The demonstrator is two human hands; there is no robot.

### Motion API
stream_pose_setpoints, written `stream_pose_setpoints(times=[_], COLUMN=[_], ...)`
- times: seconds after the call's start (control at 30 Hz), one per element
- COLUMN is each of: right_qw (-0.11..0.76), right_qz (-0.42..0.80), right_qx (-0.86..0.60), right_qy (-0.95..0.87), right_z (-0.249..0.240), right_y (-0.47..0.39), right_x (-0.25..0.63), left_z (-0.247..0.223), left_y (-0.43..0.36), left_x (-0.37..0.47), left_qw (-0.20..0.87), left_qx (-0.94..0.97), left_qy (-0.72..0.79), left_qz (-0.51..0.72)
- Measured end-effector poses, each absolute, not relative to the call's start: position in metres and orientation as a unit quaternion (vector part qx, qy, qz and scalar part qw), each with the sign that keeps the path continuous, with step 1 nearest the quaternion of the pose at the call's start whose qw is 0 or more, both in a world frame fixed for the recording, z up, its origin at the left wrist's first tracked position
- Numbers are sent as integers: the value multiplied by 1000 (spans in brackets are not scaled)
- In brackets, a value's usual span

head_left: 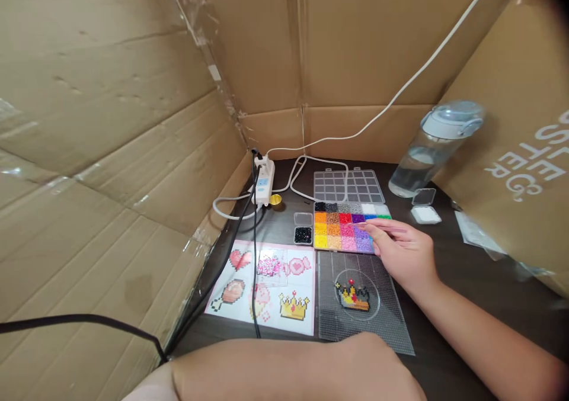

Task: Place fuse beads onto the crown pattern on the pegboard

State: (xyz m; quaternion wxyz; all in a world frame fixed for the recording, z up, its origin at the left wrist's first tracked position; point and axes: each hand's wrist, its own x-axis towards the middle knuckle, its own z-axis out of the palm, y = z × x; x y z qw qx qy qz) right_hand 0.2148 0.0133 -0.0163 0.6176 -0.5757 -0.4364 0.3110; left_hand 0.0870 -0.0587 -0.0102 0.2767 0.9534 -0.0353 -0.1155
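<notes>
Beads [346, 230], with pink tweezers [393, 229] held over them!
Tweezers are pinched by the right hand [406, 252]; the left hand's [377, 362] grip can't be told.

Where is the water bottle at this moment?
In the head view, the water bottle stands tilted in the picture on the right side, beyond the right hand, just behind the small open box of white beads.

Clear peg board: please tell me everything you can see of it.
The peg board is a see-through sheet, seemingly plastic, with a fine grid. It lies flat on the dark table, nearer than the bead case. A black, yellow, orange and red bead crown sits on it inside a clear ring. The left arm overlaps its near edge.
</notes>
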Motion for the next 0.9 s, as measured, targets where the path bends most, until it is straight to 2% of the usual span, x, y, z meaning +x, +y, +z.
stream_pose_setpoints(times=[0.23,0.53,0.9], right_qw=[630,600,483], right_qz=[332,406,303], right_qx=[-555,-567,-588], right_qy=[-430,-391,-574], right_z=[2,-21,-22], right_y=[-20,-76,-78], right_x=[227,230,237], left_z=[-21,-17,-16], left_y=[-69,-69,-66], left_x=[93,91,91], left_qw=[203,195,227], left_qx=[978,980,974], left_qy=[5,5,21], left_qz=[-44,37,9])
